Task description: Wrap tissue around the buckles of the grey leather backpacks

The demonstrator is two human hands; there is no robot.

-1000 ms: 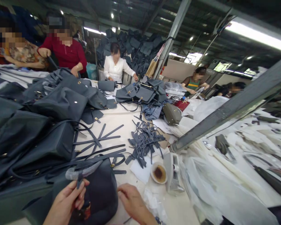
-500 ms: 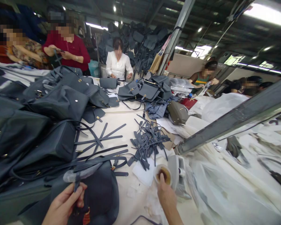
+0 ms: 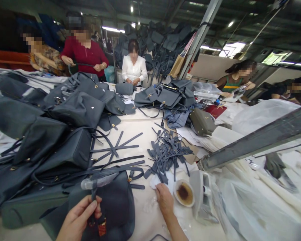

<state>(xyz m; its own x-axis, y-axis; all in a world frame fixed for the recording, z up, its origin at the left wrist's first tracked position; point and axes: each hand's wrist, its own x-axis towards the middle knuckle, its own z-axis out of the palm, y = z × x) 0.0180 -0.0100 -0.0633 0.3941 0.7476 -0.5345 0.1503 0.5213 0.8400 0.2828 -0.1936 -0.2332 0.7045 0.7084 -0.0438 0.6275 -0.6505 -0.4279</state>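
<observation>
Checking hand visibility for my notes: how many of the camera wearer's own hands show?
2: the left hand pinches a dark strap above a dark bag; the right hand is by the white sheet. Neither is hidden.

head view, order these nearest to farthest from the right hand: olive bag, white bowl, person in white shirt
1. White bowl: just right of the right hand.
2. Olive bag: farther ahead, rightward.
3. Person in white shirt: farthest, ahead and leftward.

The nearest bag [image 3: 119,205] lies left of the bowl [image 3: 184,193], the strap pile [image 3: 167,150] behind both.
</observation>
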